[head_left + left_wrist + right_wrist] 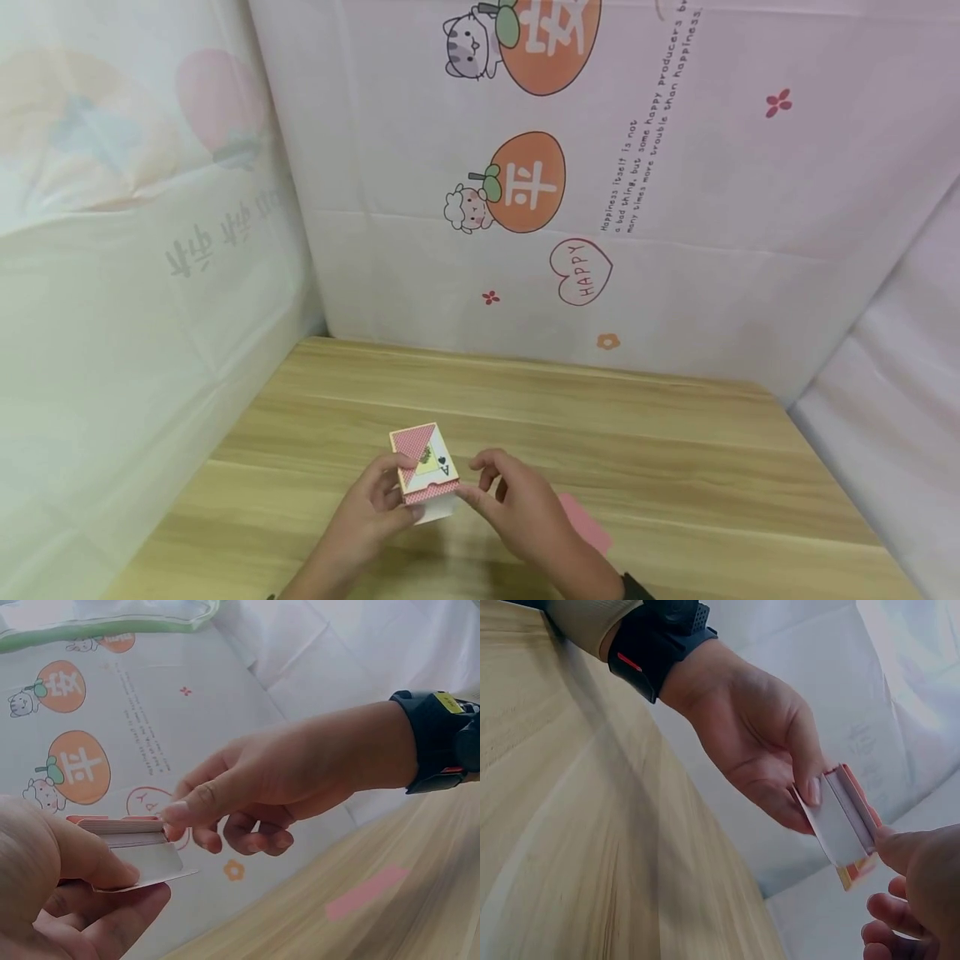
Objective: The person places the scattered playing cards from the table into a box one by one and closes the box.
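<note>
My left hand (363, 504) grips a playing card box (425, 462) above the table, fingers on its top face and thumb underneath near the flap. The box has a red checked pattern and an ace of spades design. Its end is open, with the white flap (146, 866) folded out and the edges of a stack of cards (120, 825) showing inside. My right hand (521, 504) is at the open end's right corner. Its thumb (904, 851) touches that corner, while the other fingers curl loosely apart from the box.
A flat pink piece (585, 523) lies on the wooden table (675, 467), partly hidden by my right forearm. A printed white cloth (420, 275) hangs behind the table's far edge, and more white cloth (150, 350) hangs on the left and right sides.
</note>
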The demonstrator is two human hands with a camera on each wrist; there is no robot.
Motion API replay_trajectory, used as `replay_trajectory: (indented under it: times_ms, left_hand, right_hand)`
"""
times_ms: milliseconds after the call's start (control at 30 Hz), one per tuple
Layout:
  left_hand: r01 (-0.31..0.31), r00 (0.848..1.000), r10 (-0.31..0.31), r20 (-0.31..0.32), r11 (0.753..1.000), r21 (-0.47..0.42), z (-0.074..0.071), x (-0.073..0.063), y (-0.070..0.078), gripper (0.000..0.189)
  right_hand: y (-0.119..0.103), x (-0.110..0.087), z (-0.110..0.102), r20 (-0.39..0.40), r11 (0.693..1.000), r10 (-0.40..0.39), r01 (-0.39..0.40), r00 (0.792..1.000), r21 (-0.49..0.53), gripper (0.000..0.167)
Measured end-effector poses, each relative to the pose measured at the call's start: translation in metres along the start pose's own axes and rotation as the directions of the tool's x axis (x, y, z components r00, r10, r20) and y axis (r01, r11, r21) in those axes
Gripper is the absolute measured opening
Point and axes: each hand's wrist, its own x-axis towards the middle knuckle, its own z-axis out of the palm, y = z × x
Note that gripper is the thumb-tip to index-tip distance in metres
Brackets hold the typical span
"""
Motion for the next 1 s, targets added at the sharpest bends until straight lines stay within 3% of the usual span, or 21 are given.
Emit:
replay_trajectory:
  times_ms: [333, 567, 700, 867, 1000]
  left_hand:
    - [0.013, 1.0, -0.013, -0.007, 1.0, -0.008, 0.0, 0.001, 0.001, 0.057]
    - [0.01, 1.0, -0.01, -0.025, 1.0, -0.012, -0.001, -0.001, 0.002, 0.058]
    - [0.009, 1.0, -0.01, -0.026, 1.0, -0.014, -0.001, -0.001, 0.002, 0.058]
    - [0.017, 0.999, -0.017, -0.029, 1.0, -0.008, 0.0, -0.001, 0.001, 0.057]
    - [0.023, 0.999, -0.022, -0.048, 1.0, 0.004, 0.001, -0.001, 0.002, 0.056]
  right_hand:
    - [0.038, -0.008, -0.03, -0.062, 0.982, 0.116, -0.123, 0.991, -0.142, 0.007]
    - [0.079, -0.026, -0.057, -0.076, 0.933, 0.259, -0.27, 0.963, -0.238, 0.006]
    - [0.101, -0.039, -0.071, -0.046, 0.902, 0.329, -0.328, 0.943, -0.281, 0.012]
    - [0.123, -0.056, -0.077, 0.032, 0.867, 0.299, -0.258, 0.954, -0.426, 0.037]
    - [0.128, -0.062, -0.069, 0.093, 0.869, 0.221, -0.153, 0.971, -0.471, 0.06]
